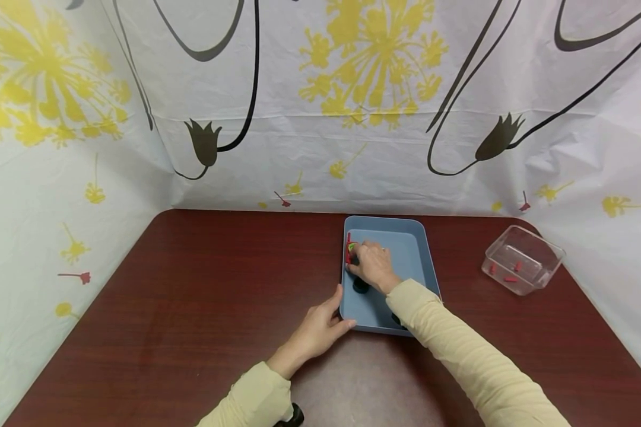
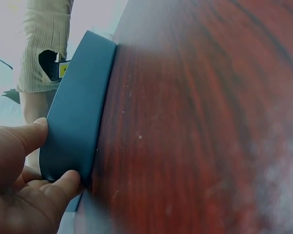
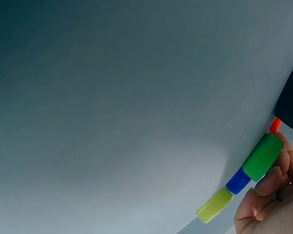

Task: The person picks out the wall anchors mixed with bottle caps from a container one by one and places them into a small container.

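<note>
Reaching into the blue tray (image 1: 406, 255) with the right hand (image 1: 374, 264), curling bent fingers close beside the green piece (image 3: 263, 157), just inside the left wall; touching it along one side, but not showing clearly enough to tell gripping from mere pressing. Continuing in a slanting line from that green piece, first with the blue piece (image 3: 238, 181), then the yellow-green piece (image 3: 215, 205); running the opposite way to the thin red piece (image 3: 275, 125) and the black piece (image 3: 289, 100). Keeping a rounded black disc (image 1: 360, 285) on the tray floor, just nearer than the right hand.

Steadying the tray's near-left corner with the left hand (image 1: 316, 327), spreading thumb and forefinger over the two outer walls without closing into a fist.

Looking smooth and matte along the tray, with rounded corners and low walls; gleaming over dark, streaky red-brown grain on the table (image 1: 219, 279). Holding small red pegs (image 1: 510, 279) inside a clear, boxy container (image 1: 529, 252), well apart at the right. Wrinkling into fine ribs along the pale yellow sleeve (image 1: 465, 353).
</note>
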{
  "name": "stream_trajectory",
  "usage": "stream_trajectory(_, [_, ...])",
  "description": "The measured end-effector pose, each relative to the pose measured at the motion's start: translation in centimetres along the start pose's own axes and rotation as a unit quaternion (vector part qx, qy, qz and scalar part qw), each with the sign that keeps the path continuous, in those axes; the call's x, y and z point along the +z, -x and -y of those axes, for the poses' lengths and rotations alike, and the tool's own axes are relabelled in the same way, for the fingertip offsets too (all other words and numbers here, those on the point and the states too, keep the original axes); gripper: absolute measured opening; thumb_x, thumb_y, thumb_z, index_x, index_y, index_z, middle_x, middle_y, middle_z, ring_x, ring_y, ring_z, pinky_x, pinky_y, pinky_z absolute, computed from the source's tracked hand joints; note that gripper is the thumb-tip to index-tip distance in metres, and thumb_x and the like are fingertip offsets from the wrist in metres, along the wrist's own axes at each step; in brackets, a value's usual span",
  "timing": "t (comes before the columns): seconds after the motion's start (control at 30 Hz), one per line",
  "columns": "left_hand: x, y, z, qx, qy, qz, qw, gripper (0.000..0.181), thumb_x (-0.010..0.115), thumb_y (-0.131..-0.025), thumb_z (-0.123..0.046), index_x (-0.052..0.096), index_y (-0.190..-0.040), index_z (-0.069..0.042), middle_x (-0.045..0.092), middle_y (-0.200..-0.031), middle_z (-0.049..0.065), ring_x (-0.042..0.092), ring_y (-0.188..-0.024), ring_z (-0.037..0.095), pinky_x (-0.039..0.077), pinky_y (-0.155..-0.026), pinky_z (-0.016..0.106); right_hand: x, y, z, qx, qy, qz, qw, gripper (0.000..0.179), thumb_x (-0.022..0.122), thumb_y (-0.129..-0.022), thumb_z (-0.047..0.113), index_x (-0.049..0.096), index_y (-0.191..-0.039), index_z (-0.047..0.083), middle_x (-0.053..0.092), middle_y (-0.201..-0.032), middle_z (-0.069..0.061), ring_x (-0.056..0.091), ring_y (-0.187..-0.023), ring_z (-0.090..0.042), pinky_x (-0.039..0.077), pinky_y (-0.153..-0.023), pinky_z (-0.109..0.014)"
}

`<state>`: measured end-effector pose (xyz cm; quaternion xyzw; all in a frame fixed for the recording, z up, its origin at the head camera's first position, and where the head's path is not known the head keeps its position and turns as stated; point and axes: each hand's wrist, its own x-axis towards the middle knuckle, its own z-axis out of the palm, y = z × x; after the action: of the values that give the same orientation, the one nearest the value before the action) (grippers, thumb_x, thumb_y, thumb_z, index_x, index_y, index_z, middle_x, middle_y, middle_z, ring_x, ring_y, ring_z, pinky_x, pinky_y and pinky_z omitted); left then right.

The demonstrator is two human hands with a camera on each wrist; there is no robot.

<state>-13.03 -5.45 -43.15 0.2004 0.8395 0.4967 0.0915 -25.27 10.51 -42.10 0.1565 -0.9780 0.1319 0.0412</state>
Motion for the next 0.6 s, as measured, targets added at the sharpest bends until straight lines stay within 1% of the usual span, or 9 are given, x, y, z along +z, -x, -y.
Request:
stream_trajectory(0.2, [0.0, 0.0, -0.1, -0.001, -0.001, -0.002, 1.0000, 0.074, 0.060, -0.093, -0.023, 0.018, -0.148, 0.004, 0.026, -0.151, 0.021, 0.051, -0.123, 0.028, 0.051, -0.091, 0.029, -0.2, 0.1, -0.4, 0.008, -0.020, 0.000, 0.9998, 0.017, 0.074, -0.081, 0.023, 0.070, -0.088, 0.009, 0.063, -0.093, -0.010, 0.057, -0.090, -0.029, 0.046, -0.079, -0.050])
stream_trajectory(0.37, [0.0, 0.1, -0.1, -0.005, 0.000, 0.002, 1.0000, 0.073, 0.059, -0.094, -0.023, 0.017, -0.148, 0.004, 0.025, -0.151, 0.021, 0.051, -0.122, 0.029, 0.051, -0.092, 0.030, -1.0, 0.2, -0.9, 0.010, -0.029, -0.004, 0.9995, 0.019, 0.073, -0.081, 0.023, 0.067, -0.088, 0.007, 0.063, -0.091, -0.012, 0.058, -0.083, -0.028, 0.049, -0.074, -0.051])
stream_trajectory(0.47, [0.0, 0.1, -0.2, -0.008, -0.001, 0.003, 1.0000, 0.073, 0.059, -0.094, -0.024, 0.017, -0.148, 0.003, 0.025, -0.151, 0.021, 0.052, -0.122, 0.029, 0.050, -0.093, 0.031, -1.7, 0.3, -1.2, 0.008, -0.053, -0.010, 0.9985, 0.018, 0.072, -0.081, 0.021, 0.066, -0.088, 0.005, 0.063, -0.089, -0.012, 0.058, -0.078, -0.026, 0.050, -0.069, -0.048])
stream_trajectory(0.6, [0.0, 0.2, -0.3, -0.015, -0.002, 0.004, 0.9999, 0.074, 0.058, -0.095, -0.025, 0.016, -0.149, 0.001, 0.024, -0.152, 0.021, 0.053, -0.120, 0.029, 0.050, -0.093, 0.033, -2.6, 0.4, -1.6, -0.007, -0.093, -0.027, 0.9953, 0.019, 0.073, -0.081, 0.019, 0.066, -0.087, 0.003, 0.062, -0.084, -0.012, 0.057, -0.072, -0.022, 0.048, -0.060, -0.039])
